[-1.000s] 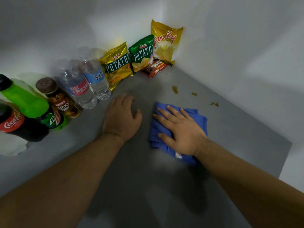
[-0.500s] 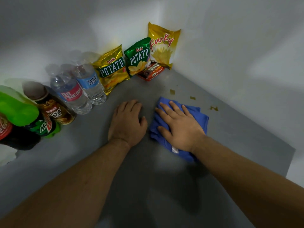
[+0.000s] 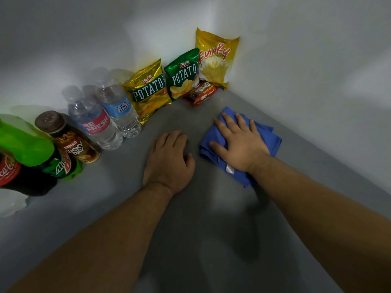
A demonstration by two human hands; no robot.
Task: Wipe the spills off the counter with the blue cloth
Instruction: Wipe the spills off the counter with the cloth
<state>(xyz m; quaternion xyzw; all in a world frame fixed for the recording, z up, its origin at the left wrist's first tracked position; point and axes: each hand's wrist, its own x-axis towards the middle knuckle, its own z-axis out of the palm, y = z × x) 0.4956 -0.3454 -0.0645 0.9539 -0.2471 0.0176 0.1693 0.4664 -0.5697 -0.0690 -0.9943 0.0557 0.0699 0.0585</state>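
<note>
The blue cloth (image 3: 268, 137) lies bunched on the grey counter (image 3: 201, 229), close to the right wall. My right hand (image 3: 239, 142) presses flat on top of it, fingers spread and pointing toward the back corner. My left hand (image 3: 169, 159) rests palm down on the bare counter just left of the cloth, fingers loosely curled, holding nothing. No brown spill spots show on the counter; the cloth covers the stretch near the wall.
Along the back wall stand a Coca-Cola bottle (image 3: 12, 172), a green Mountain Dew bottle (image 3: 31, 144), a Kopiko bottle (image 3: 69, 140), two water bottles (image 3: 95, 121), two Oishi Potato bags (image 3: 148, 92), a Funky bag (image 3: 215, 58) and a red snack pack (image 3: 201, 93). White walls meet at the corner.
My right hand slid the cloth forward and rightward toward the wall, over the brown spots that showed before. My left hand stayed in place.
</note>
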